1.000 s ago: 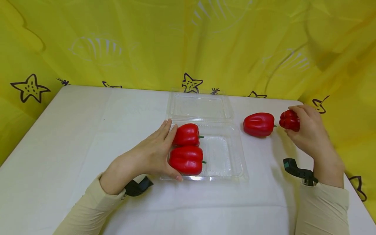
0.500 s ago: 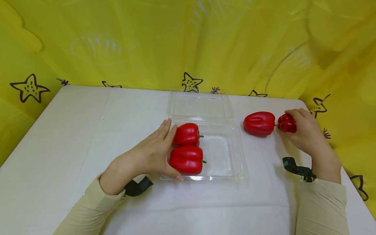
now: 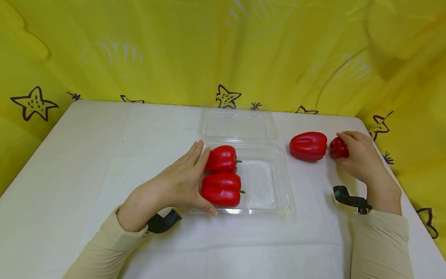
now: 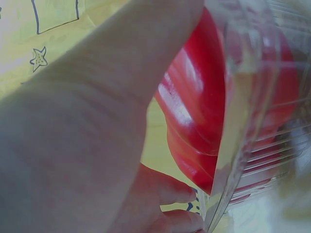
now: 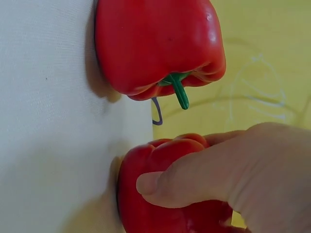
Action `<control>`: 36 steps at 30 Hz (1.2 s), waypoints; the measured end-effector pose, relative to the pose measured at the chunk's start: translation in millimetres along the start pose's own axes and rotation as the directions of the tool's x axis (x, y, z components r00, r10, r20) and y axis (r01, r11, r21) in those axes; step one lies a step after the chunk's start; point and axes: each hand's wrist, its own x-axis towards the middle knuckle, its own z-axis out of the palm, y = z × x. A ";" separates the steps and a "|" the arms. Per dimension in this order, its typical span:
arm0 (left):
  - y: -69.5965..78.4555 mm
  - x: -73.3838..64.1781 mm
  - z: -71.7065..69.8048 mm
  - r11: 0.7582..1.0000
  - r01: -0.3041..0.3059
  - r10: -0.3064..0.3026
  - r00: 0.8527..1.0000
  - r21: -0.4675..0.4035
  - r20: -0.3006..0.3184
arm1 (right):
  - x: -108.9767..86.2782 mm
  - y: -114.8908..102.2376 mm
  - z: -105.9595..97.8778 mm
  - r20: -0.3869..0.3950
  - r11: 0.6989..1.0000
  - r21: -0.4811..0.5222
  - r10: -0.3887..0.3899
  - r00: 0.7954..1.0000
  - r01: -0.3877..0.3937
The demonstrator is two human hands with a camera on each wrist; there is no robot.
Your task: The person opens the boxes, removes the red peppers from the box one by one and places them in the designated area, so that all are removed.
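My left hand (image 3: 177, 182) rests along the left side of a clear plastic clamshell container (image 3: 283, 182), its fingers straight and spread, thumb by the front edge. Inside, two red bell peppers lie side by side at the left: a rear bell pepper (image 3: 222, 159) and a front bell pepper (image 3: 223, 190), green stems toward the right. At the far right of the table, my right hand (image 3: 362, 159) grips another red bell pepper (image 3: 337, 148) between thumb and fingers. That pepper (image 5: 130, 204) seems to sit on the tabletop in the right wrist view; the palm hides part of it.
A loose red bell pepper (image 3: 308, 146) lies between the container and my right hand, its stem (image 5: 180, 91) pointing toward the held pepper. Behind the container its transparent lid (image 3: 238, 124) lies folded back. A yellow curtain (image 3: 174, 50) borders the white table (image 3: 104, 162).
My right hand has brought its bell pepper slightly left and down, close to the loose pepper's stem. The left hand and the peppers in the container have stayed put.
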 end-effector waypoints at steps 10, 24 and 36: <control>0.6 -1.0 -0.7 1.000 0.003 -0.003 1.000 0.002 0.004 | -0.8 -1.4 2.6 0.038 0.998 -0.012 0.066 0.997 -0.066; -0.6 -1.0 -0.4 1.000 -0.006 0.006 1.000 0.009 0.001 | -4.9 -7.4 -0.6 0.021 0.992 -0.043 0.118 0.993 -0.117; -1.4 -0.7 -0.2 1.000 -0.022 0.022 1.000 0.021 -0.005 | -10.3 -32.6 -20.4 -0.098 0.995 0.028 0.103 0.990 -0.101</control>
